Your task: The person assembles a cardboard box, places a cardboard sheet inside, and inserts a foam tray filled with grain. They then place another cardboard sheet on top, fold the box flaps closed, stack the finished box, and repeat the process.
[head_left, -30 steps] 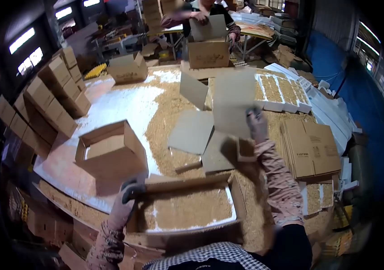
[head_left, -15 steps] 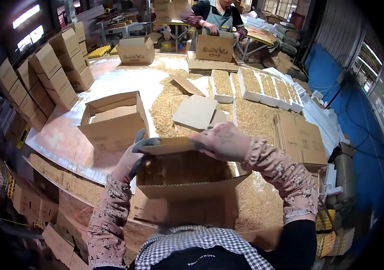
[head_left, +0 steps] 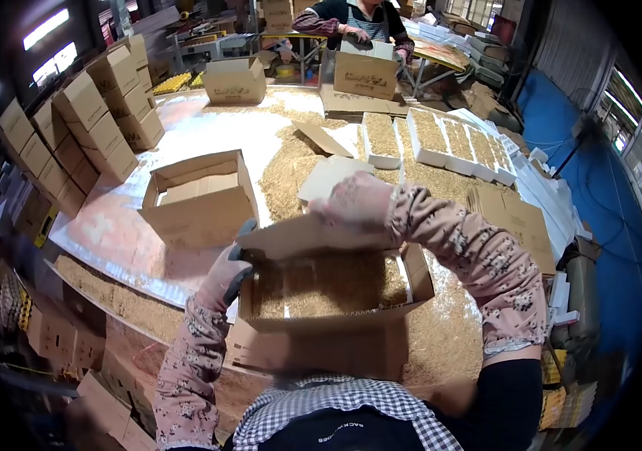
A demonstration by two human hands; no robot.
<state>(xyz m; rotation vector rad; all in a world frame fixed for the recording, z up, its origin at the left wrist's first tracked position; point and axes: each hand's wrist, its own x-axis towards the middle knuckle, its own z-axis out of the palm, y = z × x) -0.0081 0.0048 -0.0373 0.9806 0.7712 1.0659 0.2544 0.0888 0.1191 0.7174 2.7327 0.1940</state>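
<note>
Cardboard sheet (head_left: 291,234), flat and brown, lies across the far edge of the open carton (head_left: 321,338) that sits at six o'clock on the table (head_left: 200,143), right against the wearer's body. Below the sheet the carton shows a level bed of pale chaff (head_left: 328,286) with a strip of white foam at its right wall. The left hand (head_left: 227,272), gloved, pinches the sheet's left corner, fingers closed on its edge. The right hand (head_left: 355,201) presses down on the sheet's right end, fingers curled over it.

By my judgement the filling is done and the cover sheet is only half placed: it sits tilted at the rim, not yet flat on the chaff, and the carton flaps stand open.

Half a second ago the sheet was held higher and more level above the box, hiding less of the fill line; now it has dropped toward the far rim and the right hand has shifted up and left.

At ten o'clock stands an empty open box (head_left: 197,197). At one o'clock run white foam trays (head_left: 441,139) of chaff. At three o'clock lie flat folded cartons (head_left: 516,222). At twelve o'clock a co-worker (head_left: 351,15) handles another box.
</note>
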